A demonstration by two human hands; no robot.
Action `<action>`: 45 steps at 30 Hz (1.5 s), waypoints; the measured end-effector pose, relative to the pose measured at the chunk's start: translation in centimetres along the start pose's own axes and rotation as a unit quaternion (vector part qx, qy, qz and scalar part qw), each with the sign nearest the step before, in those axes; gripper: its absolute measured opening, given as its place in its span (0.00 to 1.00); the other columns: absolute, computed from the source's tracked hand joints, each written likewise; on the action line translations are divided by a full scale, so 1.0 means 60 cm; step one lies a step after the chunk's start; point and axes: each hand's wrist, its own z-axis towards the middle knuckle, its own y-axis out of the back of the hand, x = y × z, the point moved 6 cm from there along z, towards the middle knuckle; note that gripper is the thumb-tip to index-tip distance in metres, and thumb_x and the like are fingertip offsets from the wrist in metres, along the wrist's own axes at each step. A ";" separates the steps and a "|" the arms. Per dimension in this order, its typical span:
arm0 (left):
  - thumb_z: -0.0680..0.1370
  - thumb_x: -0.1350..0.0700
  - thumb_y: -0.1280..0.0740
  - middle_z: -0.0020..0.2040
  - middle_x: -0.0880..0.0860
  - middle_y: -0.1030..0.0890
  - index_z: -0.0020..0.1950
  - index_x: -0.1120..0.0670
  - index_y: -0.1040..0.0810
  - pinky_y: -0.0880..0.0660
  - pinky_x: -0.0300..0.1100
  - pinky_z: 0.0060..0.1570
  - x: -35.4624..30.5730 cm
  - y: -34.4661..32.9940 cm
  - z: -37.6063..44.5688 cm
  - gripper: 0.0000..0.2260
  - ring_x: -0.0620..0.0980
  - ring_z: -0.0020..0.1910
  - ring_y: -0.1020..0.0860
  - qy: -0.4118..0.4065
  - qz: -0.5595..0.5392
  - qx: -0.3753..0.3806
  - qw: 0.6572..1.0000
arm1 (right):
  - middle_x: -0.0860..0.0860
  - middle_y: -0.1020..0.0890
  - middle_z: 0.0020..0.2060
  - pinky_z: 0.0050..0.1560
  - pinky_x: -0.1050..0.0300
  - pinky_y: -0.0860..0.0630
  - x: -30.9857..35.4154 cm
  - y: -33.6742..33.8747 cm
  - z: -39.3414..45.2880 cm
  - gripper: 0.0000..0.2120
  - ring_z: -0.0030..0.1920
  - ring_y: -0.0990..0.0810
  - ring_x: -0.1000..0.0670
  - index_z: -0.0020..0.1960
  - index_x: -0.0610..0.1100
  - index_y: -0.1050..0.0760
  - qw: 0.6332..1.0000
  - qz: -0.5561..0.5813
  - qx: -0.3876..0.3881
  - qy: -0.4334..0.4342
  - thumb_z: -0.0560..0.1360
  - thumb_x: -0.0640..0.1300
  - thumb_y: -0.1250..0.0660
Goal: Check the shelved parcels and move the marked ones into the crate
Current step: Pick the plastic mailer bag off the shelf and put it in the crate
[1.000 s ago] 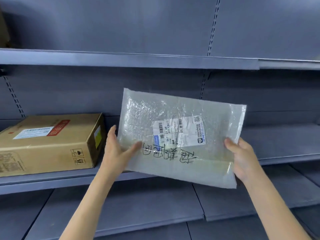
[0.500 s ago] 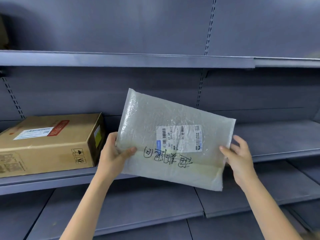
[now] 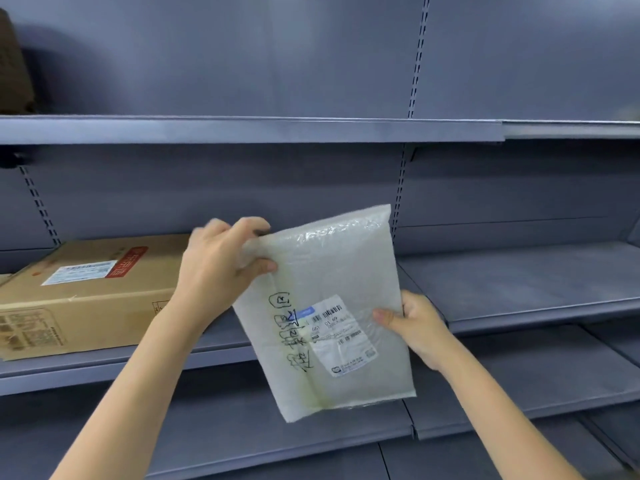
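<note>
The bubble mailer [image 3: 332, 306] hangs upright in front of the middle shelf [image 3: 519, 292], black handwriting facing out. The left hand [image 3: 221, 268] pinches its top left corner; the right hand [image 3: 415, 327] grips its right edge. A cardboard box [image 3: 86, 292] sits on that shelf, left of the mailer.

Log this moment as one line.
left hand grips mailer top corner | right hand grips its side | mailer marked, off shelf | box shelved

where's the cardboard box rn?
Head view, left side: the cardboard box sits on the middle shelf, just left of and behind the left hand gripping the bubble mailer.
</note>
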 end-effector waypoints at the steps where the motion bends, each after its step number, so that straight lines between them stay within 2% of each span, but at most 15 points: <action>1: 0.66 0.49 0.25 0.57 0.53 0.23 0.64 0.50 0.29 0.40 0.50 0.55 0.001 0.004 0.000 0.28 0.56 0.57 0.31 -0.004 0.021 -0.033 0.999 | 0.52 0.14 0.40 0.38 0.60 0.21 -0.004 -0.001 -0.002 0.07 0.41 0.16 0.52 0.48 0.43 0.21 0.999 0.023 -0.031 0.008 0.71 0.36 0.32; 3: 0.65 0.47 0.24 0.70 0.58 0.35 0.72 0.53 0.39 0.46 0.57 0.65 0.015 0.000 -0.009 0.40 0.61 0.67 0.39 0.031 0.035 -0.055 0.997 | 0.51 0.14 0.40 0.38 0.58 0.21 -0.009 0.004 -0.006 0.07 0.41 0.16 0.50 0.49 0.41 0.21 0.993 0.080 -0.080 0.018 0.71 0.36 0.32; 5: 0.64 0.46 0.24 0.74 0.61 0.44 0.75 0.55 0.47 0.49 0.59 0.68 0.032 -0.022 -0.032 0.48 0.63 0.72 0.46 0.089 0.015 -0.053 0.995 | 0.50 0.14 0.41 0.40 0.56 0.20 -0.012 0.009 -0.013 0.08 0.42 0.16 0.49 0.48 0.41 0.22 0.980 0.165 -0.113 0.020 0.69 0.38 0.32; 8: 0.61 0.45 0.22 0.75 0.61 0.46 0.75 0.57 0.50 0.49 0.56 0.70 0.063 -0.061 -0.086 0.53 0.61 0.74 0.48 0.199 -0.050 -0.056 0.977 | 0.49 0.15 0.43 0.47 0.52 0.20 -0.027 0.006 -0.021 0.09 0.44 0.16 0.50 0.50 0.41 0.23 0.938 0.314 -0.149 0.002 0.69 0.39 0.34; 10: 0.59 0.44 0.22 0.75 0.59 0.45 0.75 0.55 0.52 0.46 0.53 0.70 0.091 -0.092 -0.132 0.55 0.57 0.73 0.46 0.283 -0.163 -0.051 0.944 | 0.47 0.16 0.48 0.55 0.46 0.24 -0.041 -0.005 -0.025 0.10 0.49 0.18 0.47 0.55 0.41 0.25 0.906 0.387 -0.168 -0.026 0.74 0.38 0.38; 11: 0.58 0.44 0.23 0.74 0.56 0.43 0.75 0.49 0.54 0.43 0.52 0.70 0.098 -0.114 -0.155 0.55 0.54 0.73 0.43 0.321 -0.263 -0.032 0.909 | 0.46 0.18 0.52 0.57 0.45 0.26 -0.046 -0.015 -0.027 0.12 0.53 0.20 0.46 0.59 0.41 0.27 0.896 0.411 -0.166 -0.034 0.76 0.38 0.40; 13: 0.57 0.46 0.23 0.69 0.52 0.33 0.73 0.40 0.52 0.29 0.56 0.61 0.089 -0.158 -0.193 0.52 0.50 0.65 0.29 0.389 -0.473 0.020 0.790 | 0.44 0.20 0.57 0.54 0.48 0.23 -0.054 -0.047 -0.030 0.15 0.56 0.21 0.46 0.64 0.42 0.30 0.884 0.442 -0.143 -0.045 0.78 0.39 0.43; 15: 0.59 0.51 0.23 0.61 0.53 0.24 0.69 0.41 0.43 0.21 0.51 0.46 0.071 -0.191 -0.219 0.43 0.51 0.53 0.19 0.421 -0.595 0.044 0.683 | 0.43 0.20 0.57 0.47 0.51 0.19 -0.066 -0.082 -0.035 0.16 0.54 0.19 0.47 0.64 0.42 0.29 0.876 0.464 -0.117 -0.063 0.77 0.39 0.44; 16: 0.61 0.53 0.24 0.59 0.53 0.22 0.65 0.43 0.38 0.20 0.49 0.42 0.071 -0.199 -0.225 0.37 0.52 0.50 0.18 0.423 -0.617 0.031 0.663 | 0.43 0.19 0.55 0.45 0.52 0.19 -0.072 -0.097 -0.039 0.16 0.53 0.18 0.47 0.62 0.43 0.28 0.875 0.468 -0.101 -0.070 0.76 0.39 0.42; 21: 0.63 0.61 0.26 0.48 0.48 0.17 0.55 0.45 0.30 0.20 0.45 0.36 0.112 -0.178 -0.228 0.26 0.52 0.46 0.17 0.410 -0.637 -0.052 0.651 | 0.45 0.16 0.49 0.41 0.55 0.20 -0.088 -0.111 -0.057 0.16 0.48 0.17 0.48 0.56 0.43 0.25 0.885 0.448 -0.099 -0.082 0.68 0.37 0.36; 25: 0.65 0.65 0.29 0.47 0.46 0.16 0.54 0.45 0.29 0.20 0.44 0.36 0.150 -0.156 -0.243 0.23 0.50 0.46 0.17 0.414 -0.640 -0.084 0.642 | 0.43 0.20 0.56 0.52 0.51 0.21 -0.070 -0.097 -0.064 0.17 0.57 0.20 0.45 0.60 0.42 0.27 0.898 0.424 -0.114 -0.035 0.72 0.38 0.39; 28: 0.69 0.69 0.32 0.45 0.45 0.16 0.53 0.44 0.29 0.20 0.43 0.37 0.174 -0.149 -0.252 0.22 0.48 0.45 0.17 0.416 -0.649 -0.093 0.630 | 0.43 0.20 0.58 0.53 0.51 0.21 -0.053 -0.087 -0.079 0.21 0.59 0.22 0.43 0.66 0.41 0.31 0.904 0.409 -0.127 -0.009 0.73 0.38 0.40; 37: 0.64 0.65 0.30 0.46 0.44 0.16 0.53 0.44 0.29 0.19 0.43 0.40 0.132 -0.112 -0.248 0.23 0.47 0.46 0.17 0.365 -0.693 -0.067 0.619 | 0.42 0.18 0.55 0.50 0.52 0.21 -0.038 -0.164 -0.159 0.15 0.57 0.21 0.43 0.57 0.41 0.25 0.913 0.397 -0.084 -0.040 0.71 0.37 0.37; 41: 0.64 0.65 0.29 0.48 0.46 0.16 0.55 0.46 0.28 0.20 0.44 0.40 0.107 -0.077 -0.241 0.24 0.49 0.49 0.17 0.333 -0.708 -0.040 0.622 | 0.43 0.17 0.51 0.47 0.54 0.20 -0.022 -0.148 -0.199 0.10 0.54 0.19 0.44 0.48 0.43 0.19 0.910 0.399 -0.110 -0.030 0.70 0.38 0.36; 45: 0.63 0.66 0.29 0.50 0.48 0.16 0.56 0.46 0.27 0.20 0.45 0.40 0.095 -0.027 -0.261 0.25 0.51 0.49 0.18 0.316 -0.714 -0.017 0.625 | 0.45 0.17 0.52 0.47 0.55 0.20 -0.006 -0.107 -0.260 0.12 0.55 0.19 0.47 0.52 0.45 0.20 0.892 0.422 -0.163 0.010 0.72 0.41 0.38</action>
